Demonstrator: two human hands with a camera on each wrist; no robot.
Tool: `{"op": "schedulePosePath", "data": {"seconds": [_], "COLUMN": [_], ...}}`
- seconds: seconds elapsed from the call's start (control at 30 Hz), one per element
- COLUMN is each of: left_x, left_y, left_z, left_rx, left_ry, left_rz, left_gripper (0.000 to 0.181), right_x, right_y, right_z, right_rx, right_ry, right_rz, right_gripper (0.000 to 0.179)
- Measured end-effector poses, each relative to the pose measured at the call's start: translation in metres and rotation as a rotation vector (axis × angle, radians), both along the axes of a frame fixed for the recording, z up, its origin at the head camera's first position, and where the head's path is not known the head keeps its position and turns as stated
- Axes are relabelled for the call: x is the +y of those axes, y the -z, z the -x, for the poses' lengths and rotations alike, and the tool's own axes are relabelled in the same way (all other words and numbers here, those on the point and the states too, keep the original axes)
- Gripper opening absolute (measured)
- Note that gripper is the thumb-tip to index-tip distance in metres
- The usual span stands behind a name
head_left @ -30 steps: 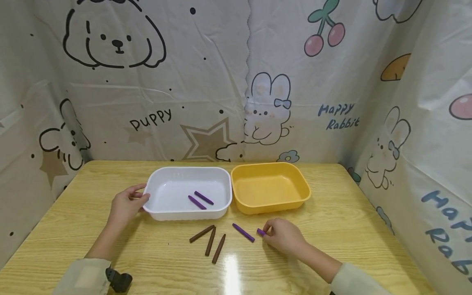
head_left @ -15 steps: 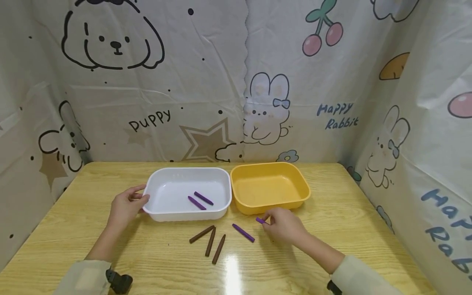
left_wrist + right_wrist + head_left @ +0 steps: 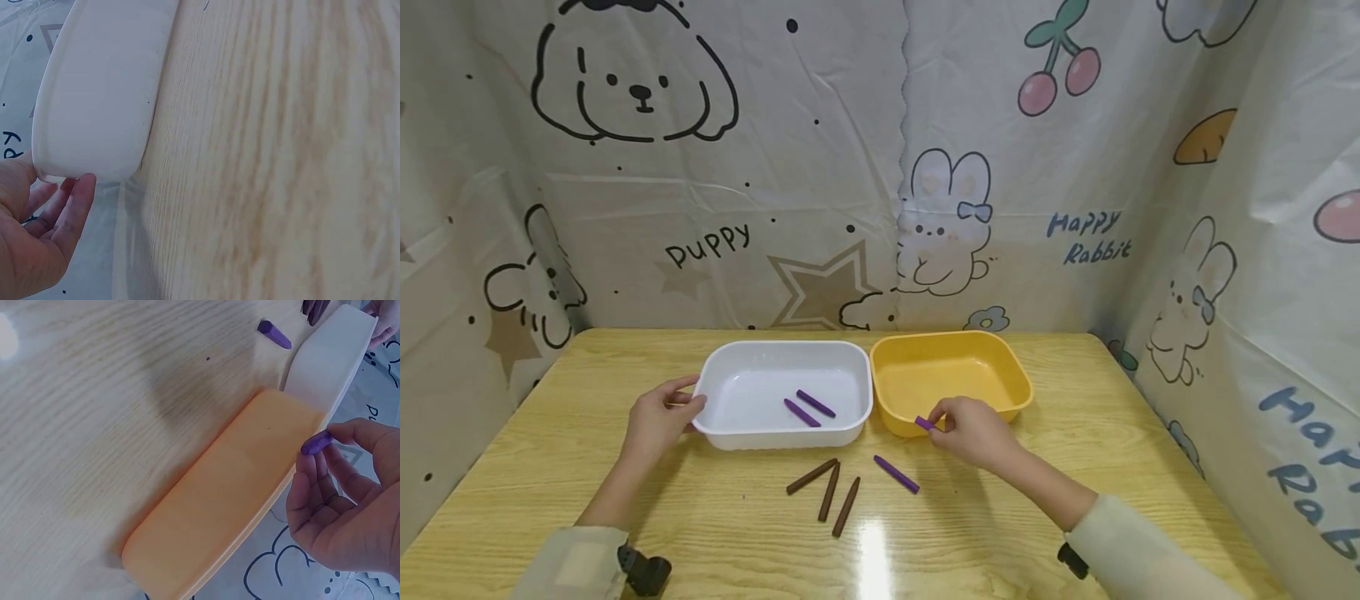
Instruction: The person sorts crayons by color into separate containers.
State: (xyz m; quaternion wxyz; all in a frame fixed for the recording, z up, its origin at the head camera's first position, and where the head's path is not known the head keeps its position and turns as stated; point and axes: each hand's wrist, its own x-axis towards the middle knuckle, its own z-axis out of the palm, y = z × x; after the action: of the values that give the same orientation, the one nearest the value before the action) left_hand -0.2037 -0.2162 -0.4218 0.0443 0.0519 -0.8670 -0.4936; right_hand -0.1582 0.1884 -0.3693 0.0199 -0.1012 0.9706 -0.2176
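My right hand (image 3: 973, 433) pinches a purple crayon (image 3: 924, 423) between thumb and fingertips, raised at the front wall of the yellow tray (image 3: 1017, 398). The right wrist view shows that crayon's end (image 3: 317, 442) sticking out of the fingers. At the left end of the white tray (image 3: 722, 437), my left hand (image 3: 658, 414) grips the rim, thumb on top and fingers outside. Inside the white tray lie two purple crayons (image 3: 802, 412). Another purple crayon (image 3: 896, 474) rests on the table in front of the trays, beside three brown crayons (image 3: 846, 507).
Both trays stand side by side on a wooden table (image 3: 715, 508), rims nearly touching. A printed cloth (image 3: 820, 167) hangs behind the table and along both sides. A black wrist device (image 3: 643, 571) sits at the left sleeve.
My right hand has lifted the purple crayon off the table and carried it up and away from me to the yellow tray's front. The left hand keeps its place on the white tray.
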Motion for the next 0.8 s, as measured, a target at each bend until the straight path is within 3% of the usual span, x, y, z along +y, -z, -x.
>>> {"op": "schedulePosePath", "data": {"seconds": [0.8], "left_x": [-0.002], "left_y": [0.002], "left_z": [0.002], "left_rx": [-0.004], "left_ry": [0.004], "left_rz": [0.003], "left_gripper": [0.047], "right_x": [-0.018], "right_y": [-0.029], "right_z": [0.036], "right_rx": [0.004], "right_ry": [-0.041], "right_rz": [0.038], "right_gripper": [0.013]}}
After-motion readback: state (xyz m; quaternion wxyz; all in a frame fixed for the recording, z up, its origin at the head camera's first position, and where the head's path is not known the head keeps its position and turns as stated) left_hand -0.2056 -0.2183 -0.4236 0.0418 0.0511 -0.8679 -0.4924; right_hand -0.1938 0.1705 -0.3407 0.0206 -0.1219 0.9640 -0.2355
